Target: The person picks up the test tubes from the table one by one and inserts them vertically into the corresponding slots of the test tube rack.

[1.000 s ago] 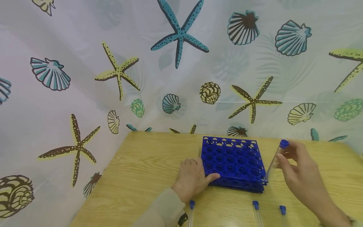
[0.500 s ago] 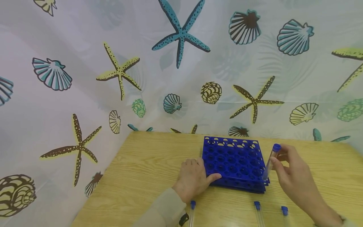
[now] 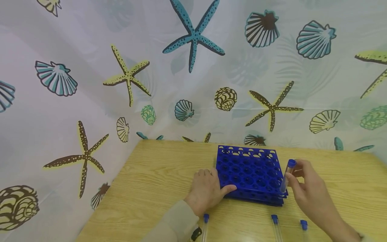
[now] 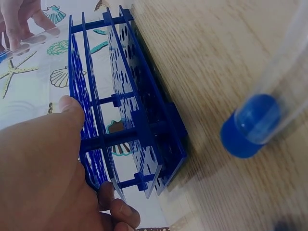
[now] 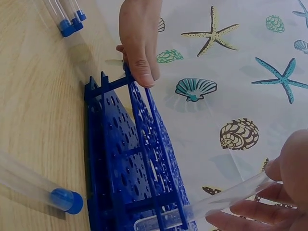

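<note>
A blue test tube rack (image 3: 246, 171) stands on the table. My left hand (image 3: 205, 188) grips its left side, thumb over the front edge of the top plate and fingertips curled at the side in the left wrist view. My right hand (image 3: 312, 193) pinches a clear test tube (image 3: 285, 179) with a blue cap near its upper end. Slightly tilted, the tube has its lower part in the rack's front right corner. In the right wrist view the rounded end of this test tube (image 5: 159, 220) shows below the upper plates.
On the wooden table (image 3: 151, 185), in front of the rack, lie a left capped test tube (image 3: 205, 225), a middle capped tube (image 3: 275, 225) and a right capped tube (image 3: 303, 227). Behind the table hangs a white curtain (image 3: 205, 90) printed with shells and starfish.
My right hand has moved left and down, bringing the test tube more upright and lower into the rack's corner. The left hand keeps its grip on the rack.
</note>
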{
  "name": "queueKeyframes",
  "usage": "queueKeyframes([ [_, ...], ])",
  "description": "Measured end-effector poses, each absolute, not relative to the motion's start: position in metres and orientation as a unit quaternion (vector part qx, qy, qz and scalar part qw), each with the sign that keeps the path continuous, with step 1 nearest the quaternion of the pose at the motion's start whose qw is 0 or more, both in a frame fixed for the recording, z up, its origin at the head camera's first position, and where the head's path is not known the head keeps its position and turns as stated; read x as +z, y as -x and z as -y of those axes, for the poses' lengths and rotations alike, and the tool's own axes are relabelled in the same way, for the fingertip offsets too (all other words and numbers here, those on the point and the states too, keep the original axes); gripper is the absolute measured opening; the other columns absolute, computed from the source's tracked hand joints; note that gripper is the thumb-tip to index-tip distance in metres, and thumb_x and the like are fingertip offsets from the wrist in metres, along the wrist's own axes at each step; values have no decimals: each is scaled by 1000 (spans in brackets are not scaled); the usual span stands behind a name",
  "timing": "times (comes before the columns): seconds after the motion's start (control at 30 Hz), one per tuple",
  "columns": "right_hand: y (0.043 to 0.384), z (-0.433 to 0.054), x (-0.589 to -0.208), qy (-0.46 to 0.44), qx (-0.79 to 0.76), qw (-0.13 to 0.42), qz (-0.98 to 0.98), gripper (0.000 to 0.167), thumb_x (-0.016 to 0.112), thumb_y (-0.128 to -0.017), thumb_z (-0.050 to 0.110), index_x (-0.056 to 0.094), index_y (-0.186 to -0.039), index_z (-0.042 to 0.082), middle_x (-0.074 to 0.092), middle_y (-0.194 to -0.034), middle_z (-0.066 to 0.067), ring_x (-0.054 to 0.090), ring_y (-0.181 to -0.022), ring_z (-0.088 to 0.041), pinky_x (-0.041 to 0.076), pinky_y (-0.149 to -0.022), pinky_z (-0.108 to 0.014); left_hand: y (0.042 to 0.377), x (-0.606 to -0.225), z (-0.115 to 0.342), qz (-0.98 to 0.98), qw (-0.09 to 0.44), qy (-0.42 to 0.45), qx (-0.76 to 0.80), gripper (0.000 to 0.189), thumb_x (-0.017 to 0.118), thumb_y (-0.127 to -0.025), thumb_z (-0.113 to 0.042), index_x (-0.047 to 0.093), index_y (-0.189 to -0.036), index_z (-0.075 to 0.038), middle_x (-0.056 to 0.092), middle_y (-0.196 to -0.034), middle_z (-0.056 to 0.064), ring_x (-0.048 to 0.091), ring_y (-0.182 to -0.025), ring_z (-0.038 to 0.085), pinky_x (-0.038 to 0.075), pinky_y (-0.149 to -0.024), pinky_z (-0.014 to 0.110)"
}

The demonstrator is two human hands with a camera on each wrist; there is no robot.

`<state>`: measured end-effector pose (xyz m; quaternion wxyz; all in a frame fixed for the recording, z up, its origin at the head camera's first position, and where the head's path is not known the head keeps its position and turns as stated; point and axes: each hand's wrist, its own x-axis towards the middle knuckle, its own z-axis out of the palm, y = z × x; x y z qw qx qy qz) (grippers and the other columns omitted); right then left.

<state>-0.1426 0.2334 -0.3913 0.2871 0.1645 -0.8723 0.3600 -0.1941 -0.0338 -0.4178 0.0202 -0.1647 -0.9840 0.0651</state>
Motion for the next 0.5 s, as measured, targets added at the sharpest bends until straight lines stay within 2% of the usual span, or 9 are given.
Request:
queueKeyframes([
  [0.13, 142, -233, -396, -159, 362, 279, 875, 22, 56, -96, -7, 47, -116, -5, 55, -94, -13, 53, -89, 12, 53, -65, -10, 194, -418, 34, 984, 23, 166, 66, 81, 16, -88, -83, 51, -91, -10, 57, -81, 7, 49, -71, 20, 45, -70, 33],
  [0.5, 141, -234, -400, -148, 355, 269, 883, 25, 58, -95, -7, 46, -117, -4, 56, -95, -12, 52, -89, 13, 50, -66, -5, 193, -418, 35, 983, 28, 170, 56, 81, 16, -88, -82, 51, -90, -9, 59, -83, 8, 54, -74, 21, 47, -73, 34],
])
